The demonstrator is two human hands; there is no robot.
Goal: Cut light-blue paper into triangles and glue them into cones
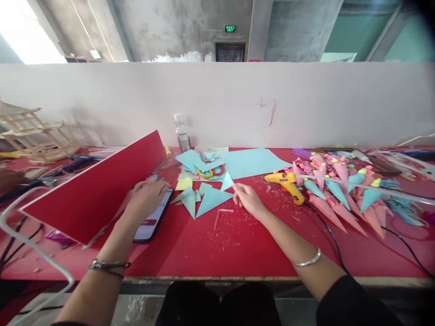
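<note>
My left hand [149, 197] is over the top end of a phone [154, 217], beside a standing red board [102, 190]. Its fingers are bent away from me and mostly hidden, so I cannot tell what they hold. The fingers of my right hand [249, 199] are pinched on the corner of a small light-blue paper piece [226, 182], pointed at the top. Just below it lies a larger blue paper triangle [212, 202], with folded paper scraps [189, 200] to its left. Scissors with yellow and red handles [205, 173] lie among blue cut paper [188, 159].
A yellow glue gun [287, 184] with a black cord lies right of my right hand. Beyond it are piled pink and blue paper cones [340, 190]. Blue sheets [253, 163] and a clear bottle [182, 133] stand by the white partition [217, 104]. A wooden model [30, 131] is far left.
</note>
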